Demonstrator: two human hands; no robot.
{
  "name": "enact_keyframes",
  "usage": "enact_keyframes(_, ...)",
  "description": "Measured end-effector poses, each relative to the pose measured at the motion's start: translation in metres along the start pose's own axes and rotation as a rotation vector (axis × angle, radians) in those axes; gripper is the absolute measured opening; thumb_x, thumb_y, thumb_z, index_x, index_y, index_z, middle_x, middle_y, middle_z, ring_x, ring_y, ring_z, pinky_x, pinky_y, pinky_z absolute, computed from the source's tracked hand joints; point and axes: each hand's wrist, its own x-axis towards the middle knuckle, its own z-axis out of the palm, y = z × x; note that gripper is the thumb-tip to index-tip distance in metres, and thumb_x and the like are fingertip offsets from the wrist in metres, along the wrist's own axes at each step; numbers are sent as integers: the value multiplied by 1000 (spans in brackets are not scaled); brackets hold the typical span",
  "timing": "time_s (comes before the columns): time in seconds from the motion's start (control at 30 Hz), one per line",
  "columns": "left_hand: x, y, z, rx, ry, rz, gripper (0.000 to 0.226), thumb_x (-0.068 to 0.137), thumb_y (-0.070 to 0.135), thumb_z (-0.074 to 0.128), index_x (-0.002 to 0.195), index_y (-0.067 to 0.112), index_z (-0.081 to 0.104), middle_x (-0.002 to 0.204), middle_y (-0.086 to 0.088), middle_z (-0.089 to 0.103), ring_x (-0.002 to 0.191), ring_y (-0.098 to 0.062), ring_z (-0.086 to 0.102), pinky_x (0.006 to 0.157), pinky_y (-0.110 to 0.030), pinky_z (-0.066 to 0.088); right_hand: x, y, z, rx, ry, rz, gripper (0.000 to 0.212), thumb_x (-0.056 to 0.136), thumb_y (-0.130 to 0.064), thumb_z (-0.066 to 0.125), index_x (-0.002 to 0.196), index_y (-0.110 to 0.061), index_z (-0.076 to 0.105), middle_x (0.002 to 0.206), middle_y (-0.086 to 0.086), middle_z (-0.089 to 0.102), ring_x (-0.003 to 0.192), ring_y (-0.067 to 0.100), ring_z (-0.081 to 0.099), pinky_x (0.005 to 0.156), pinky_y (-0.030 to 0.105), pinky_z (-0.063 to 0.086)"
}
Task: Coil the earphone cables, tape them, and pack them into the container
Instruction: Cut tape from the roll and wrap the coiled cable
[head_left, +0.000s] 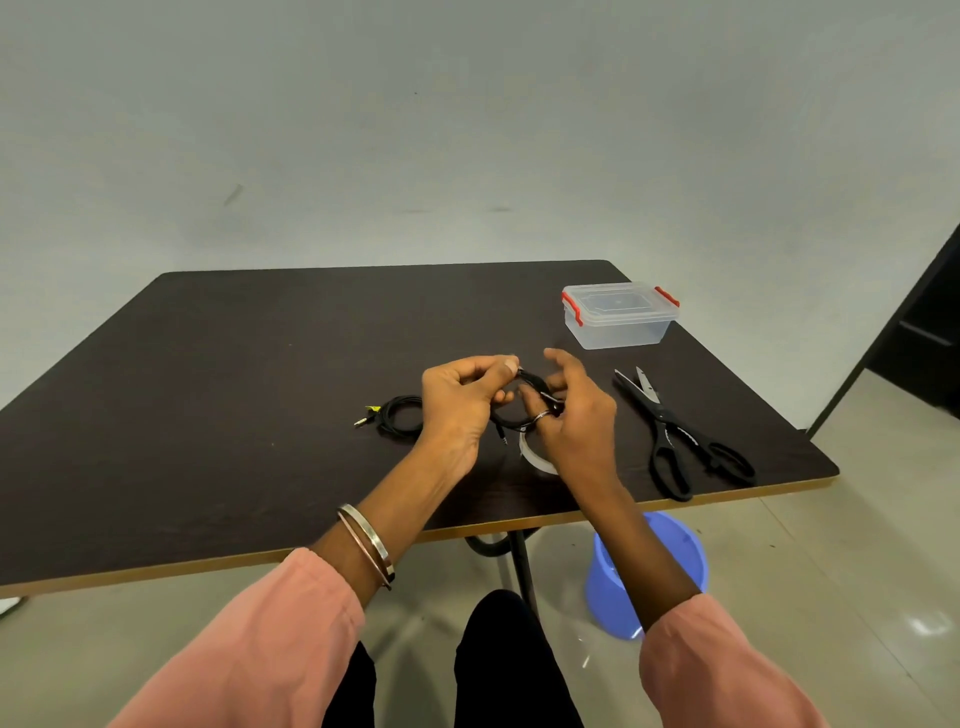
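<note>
Head view, two hands (460, 400) (571, 415), two cables (400, 415) (530, 384)

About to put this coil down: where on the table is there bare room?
Bare: the table's whole left half, left of the coiled cable; also the far middle, left of the container. Crowded: tape roll and scissors near right.

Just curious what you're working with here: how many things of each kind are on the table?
Earphone cables: 2 (one lying coiled, one in the hands)
Tape roll: 1
Scissors: 1
Container: 1
Total: 5
</note>
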Motion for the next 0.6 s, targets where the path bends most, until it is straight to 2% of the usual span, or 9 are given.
enact_keyframes(0.07, -1, 0, -2, -4, -17, 24, 7, 84, 0, 68, 88, 1, 74, 83, -10, 72, 54, -6, 55, 61, -20, 53, 4, -4, -6, 232, -93, 209, 52, 80, -16, 76, 127, -13, 54, 85, 3, 66, 76, 9, 65, 70, 20, 53)
enact_keyframes(0.17, 0, -2, -8, 41, -43, 63, 9, 85, 1, 67, 89, 3, 75, 87, -10, 74, 58, -5, 57, 67, -24, 54, 7, -7, -13, 660, -192, 500, 52, 80, -11, 75, 127, -13, 54, 94, 10, 73, 90, 19, 71, 87, 31, 53)
enact_keyframes(0.27, -1, -4, -11, 92, -85, 99, 11, 85, 1, 67, 89, 6, 76, 87, -8, 75, 60, -7, 55, 74, -29, 55, 9, -8, -18, 897, -197, 656, 39, 83, -10, 69, 121, -9, 60, 101, 12, 73, 99, 25, 69, 97, 41, 49)
enact_keyframes(0.33, -2, -4, -12, 114, -103, 110, 11, 85, 1, 67, 90, 6, 75, 87, -8, 75, 61, -8, 55, 75, -30, 54, 10, -9, -19, 905, -184, 698, 32, 84, -8, 68, 115, -8, 64, 104, 13, 72, 101, 27, 68, 98, 45, 49)
enact_keyframes(0.43, -3, -5, -12, 139, -122, 112, 11, 85, 2, 67, 91, 5, 75, 81, -5, 74, 60, -10, 53, 69, -24, 52, 14, -10, -19, 911, -155, 747, 30, 83, -2, 67, 113, -7, 65, 98, 13, 73, 92, 23, 69, 93, 46, 50)
enact_keyframes(0.53, -4, -5, -12, 146, -119, 106, 11, 85, 1, 67, 92, 3, 74, 83, -5, 74, 60, -4, 56, 64, -19, 50, 18, -10, -19, 861, -156, 708, 32, 82, 0, 69, 113, -8, 65, 94, 14, 73, 91, 26, 67, 94, 49, 48)
enact_keyframes(0.6, -4, -4, -11, 154, -119, 103, 11, 85, 1, 67, 94, 2, 74, 88, -8, 74, 63, -3, 60, 64, -19, 51, 19, -10, -19, 798, -162, 658, 32, 83, 0, 67, 114, -10, 64, 90, 12, 72, 89, 24, 66, 90, 46, 50)
